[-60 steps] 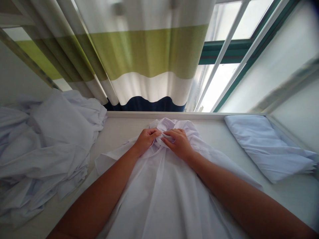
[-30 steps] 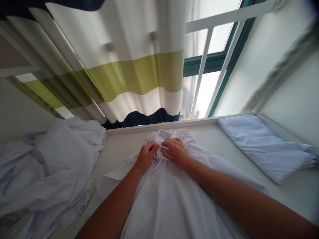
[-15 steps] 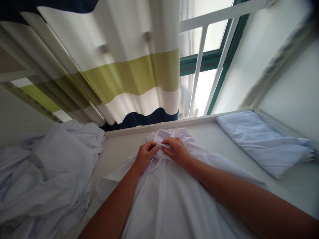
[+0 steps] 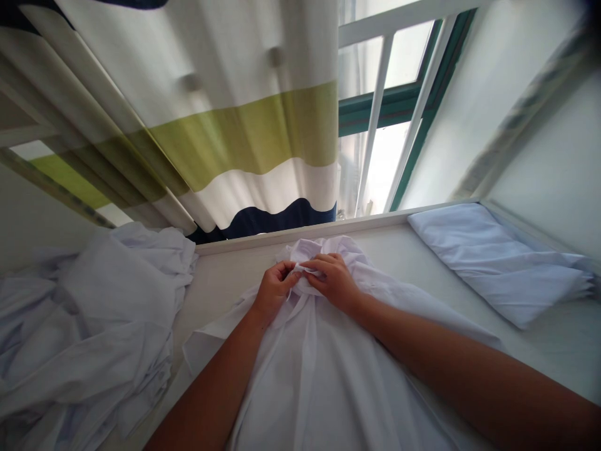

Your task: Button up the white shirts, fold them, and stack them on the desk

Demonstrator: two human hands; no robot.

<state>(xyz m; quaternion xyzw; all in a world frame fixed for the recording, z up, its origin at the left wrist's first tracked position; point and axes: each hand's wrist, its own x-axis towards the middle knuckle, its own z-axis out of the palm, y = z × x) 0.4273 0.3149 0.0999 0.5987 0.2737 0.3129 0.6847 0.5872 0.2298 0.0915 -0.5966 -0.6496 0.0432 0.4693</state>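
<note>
near edge of the white board (image 4: 220, 275): the white cloth (image 4: 328, 376) spreads wide, lengthwise pleats running toward the viewer and out of frame; its narrow end sits bunched just inside the far rim (image 4: 263, 239), about mid-edge. both hands work right there. left hand (image 4: 275, 291): thumb and index closed together on a small raised fold. right hand (image 4: 335, 285): thumb and fingers curled in from the other side, pinching the same fold, only a sliver between thumb and index; fingertips of the two hands nearly meet. can't tell if there's a button or tie under them. step in hand, my read: fine two-handed fingertip work on that fold; next move calls for a firm left pinch and small right-hand adjustments, no big pull or the gathers will likely slip. left side of board: loose heap of white fabric (image 4: 107, 300), reaching the far rim. far right corner: folded white fabric (image 4: 488, 257), laid flat. beyond the rim: striped curtain (image 4: 253, 138), then white bars (image 4: 375, 119) and a green window frame (image 4: 394, 109)
</note>
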